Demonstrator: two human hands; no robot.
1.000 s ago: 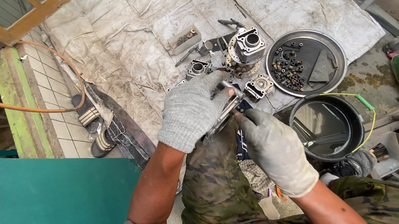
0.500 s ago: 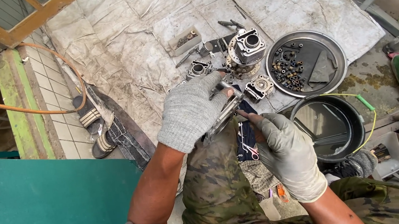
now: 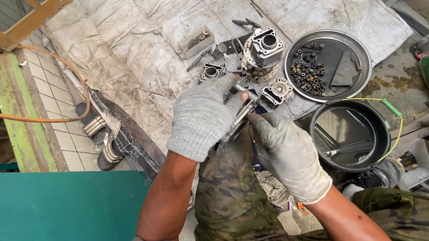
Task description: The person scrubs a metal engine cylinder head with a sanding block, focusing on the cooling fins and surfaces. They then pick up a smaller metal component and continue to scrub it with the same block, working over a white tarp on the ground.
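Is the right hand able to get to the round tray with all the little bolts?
Probably yes. The right hand rests against the metal part that the left hand grips; nothing stands between it and the round tray, but it must let go first.

1 head-worn camera looks steeply down – close above both gloved hands point(image 3: 246, 133) – with the tarp point(image 3: 132, 45) beyond them.

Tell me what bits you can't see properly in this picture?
Head view:
- Metal part: mostly hidden under the left hand.
- Right hand: its fingertips are tucked behind that part.
- Small pieces in the round tray: too tiny to identify.
- Black bucket: its shiny liquid hides the bottom.
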